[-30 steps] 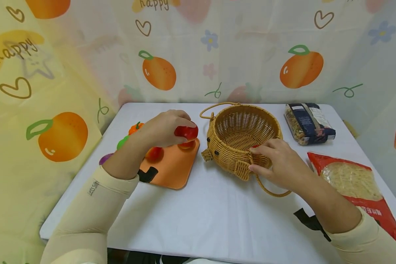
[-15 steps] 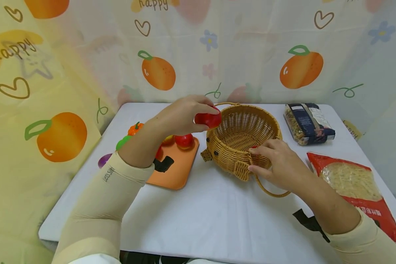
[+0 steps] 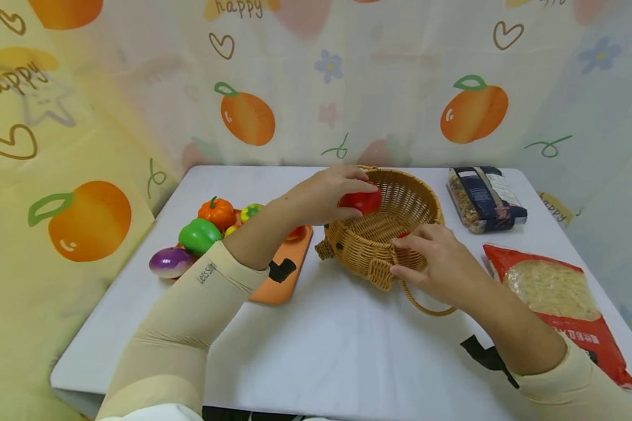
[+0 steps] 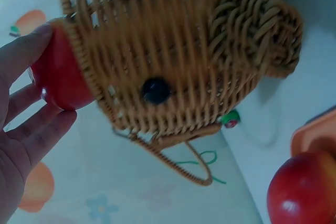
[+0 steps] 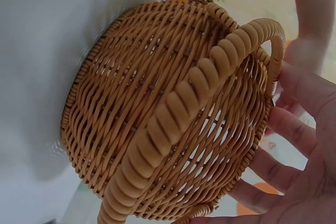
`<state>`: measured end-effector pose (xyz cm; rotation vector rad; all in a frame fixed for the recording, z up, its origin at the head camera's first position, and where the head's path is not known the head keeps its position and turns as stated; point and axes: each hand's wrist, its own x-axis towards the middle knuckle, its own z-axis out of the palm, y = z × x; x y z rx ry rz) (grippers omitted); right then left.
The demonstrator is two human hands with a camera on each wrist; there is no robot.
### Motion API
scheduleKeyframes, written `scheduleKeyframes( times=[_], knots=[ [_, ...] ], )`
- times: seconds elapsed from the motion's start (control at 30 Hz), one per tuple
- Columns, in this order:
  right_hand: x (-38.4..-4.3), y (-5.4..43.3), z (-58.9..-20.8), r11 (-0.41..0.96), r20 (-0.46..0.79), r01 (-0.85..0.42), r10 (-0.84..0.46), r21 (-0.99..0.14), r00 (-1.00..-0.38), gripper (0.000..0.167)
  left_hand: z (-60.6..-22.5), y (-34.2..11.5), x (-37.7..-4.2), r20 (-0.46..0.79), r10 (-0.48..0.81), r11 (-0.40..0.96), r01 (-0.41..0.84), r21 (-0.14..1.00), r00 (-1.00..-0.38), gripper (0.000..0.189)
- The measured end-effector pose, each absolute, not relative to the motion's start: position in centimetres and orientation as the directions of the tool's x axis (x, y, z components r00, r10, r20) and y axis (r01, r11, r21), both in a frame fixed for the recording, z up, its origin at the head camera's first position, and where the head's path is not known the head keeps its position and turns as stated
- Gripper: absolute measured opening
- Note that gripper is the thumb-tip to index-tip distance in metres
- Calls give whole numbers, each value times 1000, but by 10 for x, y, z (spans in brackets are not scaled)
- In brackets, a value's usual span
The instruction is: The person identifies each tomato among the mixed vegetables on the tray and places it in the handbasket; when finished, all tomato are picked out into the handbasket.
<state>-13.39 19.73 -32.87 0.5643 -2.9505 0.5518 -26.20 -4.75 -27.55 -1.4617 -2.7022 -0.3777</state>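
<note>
My left hand (image 3: pixel 329 196) grips a red apple (image 3: pixel 363 200) at the left side of a wicker basket (image 3: pixel 360 257). In the left wrist view, the apple overlaps the basket's rim, thumb on one side and fingers on the other. The basket has black button eyes, a woven snout and rope-like handles; one handle (image 5: pixel 178 111) hangs down its near side. My right hand (image 3: pixel 437 260) holds the basket's near rim, thumb outside and fingers over the edge. Beside those fingers shows a small patch of red, otherwise hidden.
Left of the basket lies an orange tray (image 3: pixel 275 291) with fruit, partly behind my left forearm. Near it are an orange pumpkin-shaped piece (image 3: pixel 217 213), a green pepper (image 3: pixel 199 235) and a purple eggplant (image 3: pixel 171 262). At right lie a dark-labelled packet (image 3: pixel 485 199) and a red-edged bag (image 3: pixel 560 304).
My left hand has carried the red apple rightward from above the tray to the basket's mouth. My right hand has stayed on the rim. The head view has shifted slightly.
</note>
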Motion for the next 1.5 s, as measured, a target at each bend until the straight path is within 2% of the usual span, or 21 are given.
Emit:
scheduleKeyframes(
  times=[0.33,0.7,1.17,1.5],
  knots=[
    [-133,196,-333,863,186,-396,-353,-315,-917,46,-296,-39,-264,4,814,572,803,169,-581,50],
    [-132,196,-331,867,167,-382,-345,-319,-924,48,-291,-55,-262,90,817,551,817,171,-570,47],
    [-132,196,-328,871,153,-376,-344,-317,-926,49,-293,-102,-275,36,696,693,684,228,-717,52],
    [-132,194,-327,877,142,-363,-335,-315,-931,51,-317,-124,-286,-117,554,827,528,194,-824,59]
  ],
)
